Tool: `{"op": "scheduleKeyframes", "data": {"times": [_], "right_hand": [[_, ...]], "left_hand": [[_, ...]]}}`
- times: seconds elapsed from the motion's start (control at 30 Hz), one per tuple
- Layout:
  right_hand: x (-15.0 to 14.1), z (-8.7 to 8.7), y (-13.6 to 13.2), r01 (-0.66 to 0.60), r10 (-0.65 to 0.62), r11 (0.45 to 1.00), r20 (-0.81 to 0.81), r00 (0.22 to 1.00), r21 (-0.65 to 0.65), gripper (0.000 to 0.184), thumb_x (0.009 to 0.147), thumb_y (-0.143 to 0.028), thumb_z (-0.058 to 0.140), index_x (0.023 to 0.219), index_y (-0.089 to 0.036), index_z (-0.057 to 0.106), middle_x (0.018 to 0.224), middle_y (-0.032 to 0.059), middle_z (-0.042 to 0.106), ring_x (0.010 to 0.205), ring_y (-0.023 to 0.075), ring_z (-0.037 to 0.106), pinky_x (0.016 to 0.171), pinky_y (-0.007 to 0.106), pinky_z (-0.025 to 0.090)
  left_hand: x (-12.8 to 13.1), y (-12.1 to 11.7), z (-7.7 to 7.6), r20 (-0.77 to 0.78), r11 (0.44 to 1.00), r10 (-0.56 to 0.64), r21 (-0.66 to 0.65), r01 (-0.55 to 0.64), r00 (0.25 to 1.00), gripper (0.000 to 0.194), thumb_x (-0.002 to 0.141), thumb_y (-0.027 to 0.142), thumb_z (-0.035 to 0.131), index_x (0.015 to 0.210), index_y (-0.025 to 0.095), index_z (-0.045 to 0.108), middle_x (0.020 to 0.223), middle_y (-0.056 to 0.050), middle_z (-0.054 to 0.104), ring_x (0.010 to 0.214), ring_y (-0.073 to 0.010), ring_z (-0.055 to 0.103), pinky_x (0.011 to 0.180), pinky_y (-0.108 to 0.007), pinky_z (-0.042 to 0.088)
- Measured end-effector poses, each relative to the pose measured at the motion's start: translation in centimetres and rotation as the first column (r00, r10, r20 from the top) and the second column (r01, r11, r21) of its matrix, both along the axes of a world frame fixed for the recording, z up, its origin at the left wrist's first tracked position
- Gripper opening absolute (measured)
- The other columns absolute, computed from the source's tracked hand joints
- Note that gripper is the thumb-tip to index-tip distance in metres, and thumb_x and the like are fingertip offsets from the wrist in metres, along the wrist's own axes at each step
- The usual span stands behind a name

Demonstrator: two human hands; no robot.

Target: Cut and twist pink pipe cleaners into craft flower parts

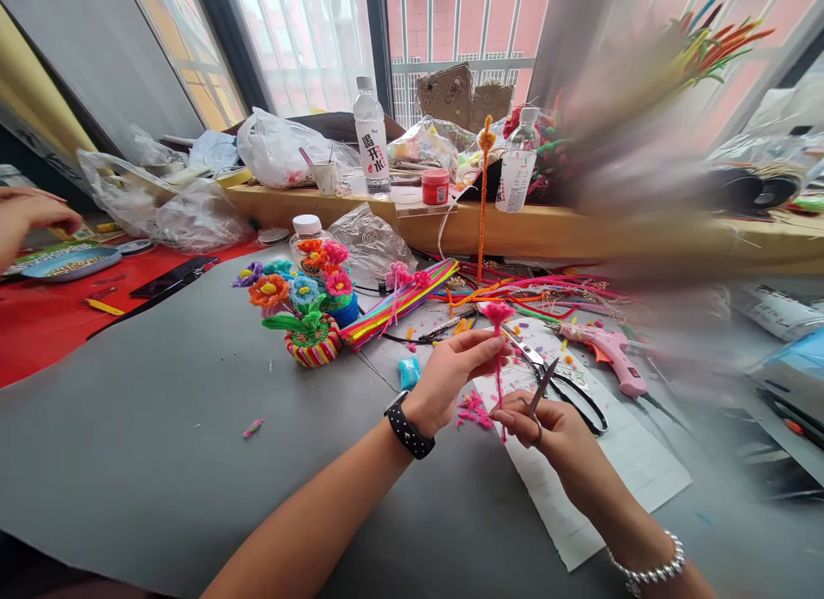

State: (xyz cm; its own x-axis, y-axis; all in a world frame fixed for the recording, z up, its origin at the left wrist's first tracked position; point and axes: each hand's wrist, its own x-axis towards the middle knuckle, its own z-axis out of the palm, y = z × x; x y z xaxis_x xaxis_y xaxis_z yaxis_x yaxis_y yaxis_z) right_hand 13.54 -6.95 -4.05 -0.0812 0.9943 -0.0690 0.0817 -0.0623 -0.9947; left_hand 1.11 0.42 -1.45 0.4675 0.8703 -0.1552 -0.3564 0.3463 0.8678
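Note:
My left hand (444,376) is closed round the upper stem of a pink pipe-cleaner flower (498,312), held upright with its head above my fingers. A pair of small scissors (544,384) is in my right hand (560,440), blades pointing up and away from the stem. The thumb and fingertips of that hand also reach the flower's lower stem. Under my hands are pink fuzzy clippings (475,410) and a white paper sheet (618,474). Larger black-handled scissors (579,400) lie on the sheet, just beyond my right hand.
A striped pot (313,341) of pipe-cleaner flowers stands left of a bundle of coloured pipe cleaners (405,303). A pink glue gun (608,354) lies right. Water bottles (372,144) line the ledge. Another person's hand (32,217) shows far left. A large blurred shape covers the upper right.

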Motion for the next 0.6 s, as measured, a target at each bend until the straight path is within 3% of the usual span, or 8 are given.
{"op": "scheduleKeyframes", "data": {"times": [0.13,0.4,0.6], "right_hand": [[0.05,-0.02,-0.08,0.006,-0.006,1.0,-0.017,1.0,-0.016,0.022,0.071,-0.034,0.061,0.058,-0.017,0.057,0.059,-0.0027,0.05,0.059,0.0121,0.043,0.056,0.024,0.032],[0.62,-0.31,0.23,0.104,-0.104,0.994,-0.004,0.995,-0.031,0.027,0.069,-0.038,0.061,0.056,-0.016,0.056,0.057,-0.0017,0.045,0.055,0.0113,0.035,0.053,0.024,0.03],[0.69,-0.44,0.19,0.054,-0.053,0.998,0.02,0.998,-0.039,0.027,0.069,-0.04,0.061,0.056,-0.017,0.057,0.057,-0.0018,0.047,0.054,0.0114,0.036,0.052,0.024,0.031]], "left_hand": [[-0.41,0.42,-0.12,-0.014,0.999,0.037,0.039,-0.036,0.999,0.019,0.064,0.03,0.065,0.076,0.016,0.064,0.077,-0.002,0.063,0.071,-0.0082,0.055,0.072,-0.022,0.04],[-0.11,-0.11,0.13,-0.103,0.982,-0.18,0.041,0.185,0.978,0.024,0.059,0.027,0.069,0.077,0.013,0.064,0.078,-0.004,0.062,0.069,-0.0104,0.056,0.069,-0.024,0.043],[-0.15,0.05,0.16,-0.06,0.995,-0.093,0.023,0.095,0.994,0.023,0.056,0.026,0.071,0.072,0.012,0.062,0.071,-0.003,0.062,0.065,-0.0114,0.057,0.067,-0.026,0.044]]}}
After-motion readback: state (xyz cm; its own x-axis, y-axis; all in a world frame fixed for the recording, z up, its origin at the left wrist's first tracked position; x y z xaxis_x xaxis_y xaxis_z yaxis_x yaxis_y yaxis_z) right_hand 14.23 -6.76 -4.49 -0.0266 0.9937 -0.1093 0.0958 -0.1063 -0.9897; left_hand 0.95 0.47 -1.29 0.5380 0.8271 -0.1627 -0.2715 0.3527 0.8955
